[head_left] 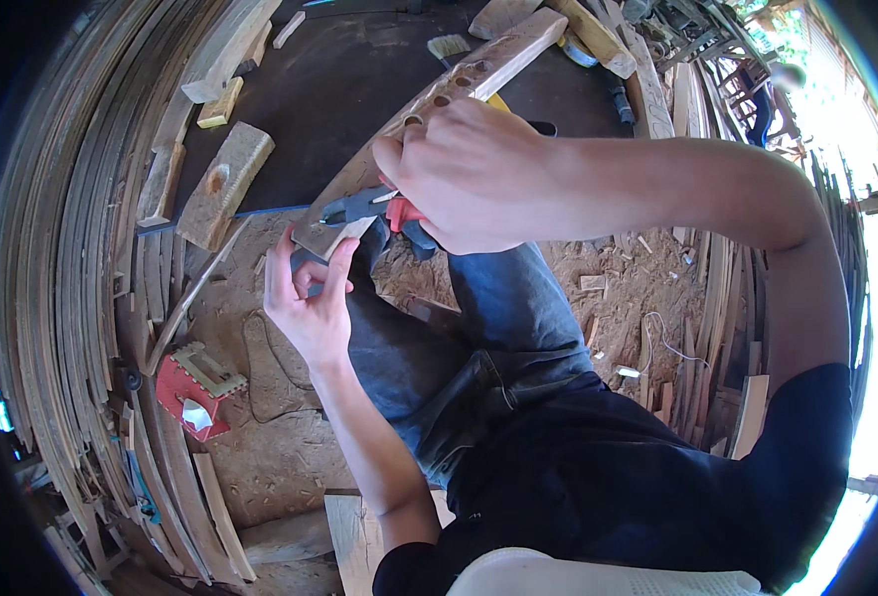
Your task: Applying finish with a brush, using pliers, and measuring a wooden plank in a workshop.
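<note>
A long wooden beam (498, 72) with a row of round holes slants from the far right down to above my knees. Its near end lies between the fingers and thumb of my left hand (312, 306), which is closed on it. My right hand (469, 174) is closed around the red handle of a grey-headed tool (359, 206) that looks like pliers. The tool's head lies over the beam's near end, just above my left fingertips. My right fingers partly hide its handle and part of the beam.
On the dark tabletop (349, 74) lie a brush (449, 47), a wood block with a hole (225, 184) and other offcuts. Long strips of wood (61, 248) are stacked at the left. A red box (185, 392) stands on the shaving-strewn ground.
</note>
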